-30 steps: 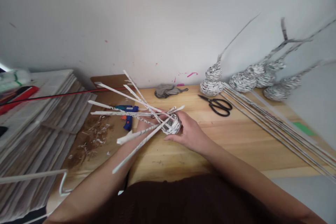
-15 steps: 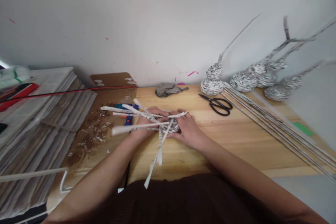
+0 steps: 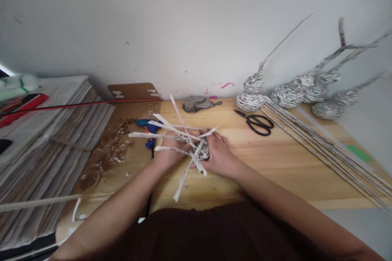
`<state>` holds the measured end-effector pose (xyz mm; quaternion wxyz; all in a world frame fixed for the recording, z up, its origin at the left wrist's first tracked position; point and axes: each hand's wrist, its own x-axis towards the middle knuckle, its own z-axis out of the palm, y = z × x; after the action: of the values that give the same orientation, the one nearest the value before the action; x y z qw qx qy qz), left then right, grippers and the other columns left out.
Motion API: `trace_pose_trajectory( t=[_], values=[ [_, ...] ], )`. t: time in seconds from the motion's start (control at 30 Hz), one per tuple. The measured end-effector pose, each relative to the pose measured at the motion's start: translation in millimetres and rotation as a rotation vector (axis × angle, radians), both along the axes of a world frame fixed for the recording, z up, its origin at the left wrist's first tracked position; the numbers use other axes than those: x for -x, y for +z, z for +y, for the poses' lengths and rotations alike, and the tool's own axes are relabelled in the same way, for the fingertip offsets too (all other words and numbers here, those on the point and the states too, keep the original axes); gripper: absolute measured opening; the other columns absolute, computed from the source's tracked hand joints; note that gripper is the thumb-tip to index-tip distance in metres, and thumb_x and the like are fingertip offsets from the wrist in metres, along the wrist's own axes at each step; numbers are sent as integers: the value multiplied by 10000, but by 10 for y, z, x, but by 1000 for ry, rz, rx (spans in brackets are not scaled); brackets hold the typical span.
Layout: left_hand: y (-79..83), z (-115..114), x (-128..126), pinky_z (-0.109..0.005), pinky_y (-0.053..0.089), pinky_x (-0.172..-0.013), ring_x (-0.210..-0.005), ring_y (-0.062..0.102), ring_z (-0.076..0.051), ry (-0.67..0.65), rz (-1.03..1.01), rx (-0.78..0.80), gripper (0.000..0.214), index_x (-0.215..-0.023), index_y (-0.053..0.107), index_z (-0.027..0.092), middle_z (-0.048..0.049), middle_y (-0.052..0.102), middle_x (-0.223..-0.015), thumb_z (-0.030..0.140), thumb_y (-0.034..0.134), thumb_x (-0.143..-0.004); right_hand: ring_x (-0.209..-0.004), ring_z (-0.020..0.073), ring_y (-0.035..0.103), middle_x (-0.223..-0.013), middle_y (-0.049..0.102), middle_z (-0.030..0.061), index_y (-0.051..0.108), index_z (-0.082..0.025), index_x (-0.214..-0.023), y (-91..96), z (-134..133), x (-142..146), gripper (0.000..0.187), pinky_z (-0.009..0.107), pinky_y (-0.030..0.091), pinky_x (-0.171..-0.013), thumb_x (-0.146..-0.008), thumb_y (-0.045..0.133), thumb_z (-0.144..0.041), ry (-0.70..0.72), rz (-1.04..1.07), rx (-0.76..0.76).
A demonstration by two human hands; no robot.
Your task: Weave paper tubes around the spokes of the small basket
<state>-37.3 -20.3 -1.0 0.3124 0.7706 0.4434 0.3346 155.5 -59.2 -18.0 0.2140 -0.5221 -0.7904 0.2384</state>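
Both my hands meet over a small woven ball of rolled newspaper (image 3: 200, 153) with several loose paper tubes (image 3: 153, 135) sticking out to the left and toward me. My right hand (image 3: 219, 155) wraps round the ball from the right, fingers curled on it. My left hand (image 3: 171, 153) sits under the spokes on the left, its fingers closed among the tubes. The piece rests just above the wooden table (image 3: 275, 163).
A blue glue gun (image 3: 148, 129) lies left of the hands beside paper scraps. Black scissors (image 3: 257, 122), a grey rag (image 3: 196, 104), finished woven paper gourds (image 3: 251, 91) and long paper rods (image 3: 321, 151) lie to the right. Stacked newspapers (image 3: 45, 142) fill the left.
The spokes have swung from fanning up-left to pointing down toward me as the piece was turned; both hands have closed in on the ball.
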Motion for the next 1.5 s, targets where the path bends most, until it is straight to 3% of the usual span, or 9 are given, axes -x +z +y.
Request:
trace_pose_trajectory(
  t=[0.27, 0.43, 0.63, 0.8, 0.93, 1.0, 1.1, 1.27, 1.5],
  values=[
    [58, -34, -27, -353, 555, -779, -800, 696, -222, 11, 74, -44, 164, -809, 758, 178, -77, 756, -835, 285, 648, -867, -1361, 360, 427, -1427, 513, 170, 446, -204, -1380, 60, 1, 16, 901, 558, 325, -1095, -663, 765, -647, 9, 82, 26],
    [81, -29, -41, -337, 560, -811, -838, 706, -214, 1, 69, -47, 160, -849, 773, 200, -59, 770, -865, 279, 635, -869, -1359, 323, 430, -1404, 528, 137, 512, -228, -1284, 55, 17, 6, 568, 547, 325, -1098, -824, 662, -524, 18, 100, 38],
    [35, -34, -12, -337, 563, -804, -817, 711, -212, 47, 71, -25, 149, -845, 779, 179, -71, 775, -873, 280, 670, -836, -1372, 333, 412, -1415, 510, 160, 510, -204, -1298, 7, -17, 43, 673, 540, 323, -1104, -763, 722, -553, 19, 53, 25],
    [18, -53, -10, -352, 559, -805, -834, 713, -223, 41, 59, -44, 158, -872, 779, 175, -78, 773, -888, 283, 666, -851, -1341, 358, 439, -1409, 530, 163, 497, -195, -1355, 103, 18, -39, 779, 568, 335, -1088, -747, 726, -626, 82, 107, 44],
    [15, -45, -7, -355, 552, -823, -848, 707, -219, 43, 41, -114, 135, -870, 785, 189, -71, 776, -896, 258, 670, -849, -1175, 304, 596, -1289, 647, 109, 622, -230, -1264, 208, 89, -134, 521, 491, 450, -1012, -853, 664, -547, 165, 376, 140],
    [4, -39, 4, -342, 549, -821, -834, 703, -206, 43, 39, -141, 129, -882, 788, 201, -59, 777, -894, 235, 667, -850, -1087, 255, 657, -1206, 703, 76, 686, -237, -1168, 211, 113, -152, 353, 422, 505, -956, -932, 578, -476, 128, 559, 213],
    [-8, -31, 20, -318, 545, -774, -808, 698, -194, 26, 38, -166, 140, -903, 791, 212, -50, 775, -878, 230, 660, -860, -962, 227, 702, -1069, 751, 79, 716, -200, -1070, 160, 130, -148, 293, 373, 553, -859, -911, 615, -424, -43, 719, 273],
    [7, -22, 8, -344, 538, -776, -810, 704, -216, -9, 55, -192, 134, -896, 799, 213, -59, 779, -863, 209, 671, -853, -815, 195, 707, -933, 762, 73, 711, -175, -1018, 136, 142, -145, 264, 331, 562, -764, -803, 723, -328, -142, 748, 328],
    [-65, -12, -21, -344, 537, -763, -804, 698, -213, 7, -7, -182, 131, -874, 798, 205, -63, 783, -870, 173, 675, -844, -804, 162, 685, -923, 754, 61, 714, -171, -977, 134, 170, -154, 192, 289, 533, -738, -845, 657, -298, -168, 789, 309]
  ],
)
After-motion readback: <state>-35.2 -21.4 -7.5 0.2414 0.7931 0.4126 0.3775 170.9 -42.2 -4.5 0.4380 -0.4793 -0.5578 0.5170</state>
